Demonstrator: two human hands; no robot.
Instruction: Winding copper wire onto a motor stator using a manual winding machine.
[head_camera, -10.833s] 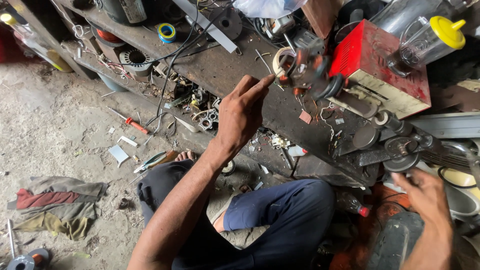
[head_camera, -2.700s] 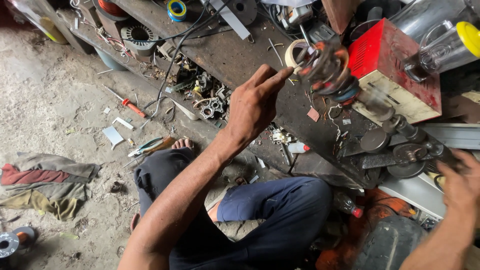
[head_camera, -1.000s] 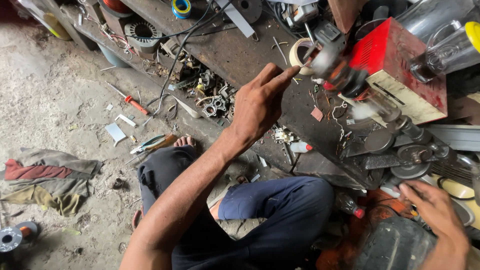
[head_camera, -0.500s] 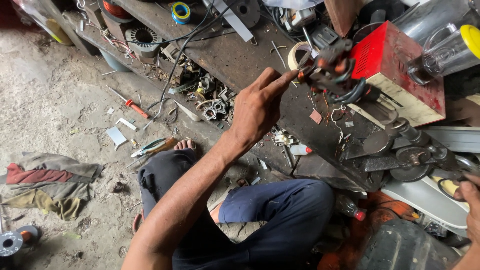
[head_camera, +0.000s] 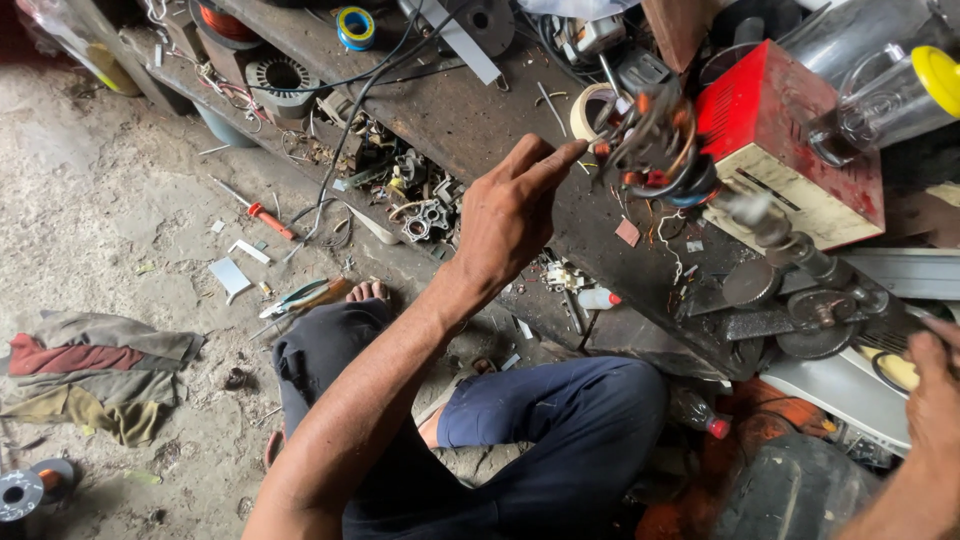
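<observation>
Left hand (head_camera: 510, 215) with fingertips half-spread beside blurred coil winder (head_camera: 655, 150); red box (head_camera: 790, 150) just behind; right hand (head_camera: 935, 395) grip unclear.

The left hand (head_camera: 510, 215) is raised on an outstretched bare forearm, back of the hand up, fingers (head_camera: 560, 160) extended and drawn loosely together, pointing forward and right. The right hand (head_camera: 935, 395) sits at the right edge, mostly cut off, its grip unclear. The legs are folded.
</observation>
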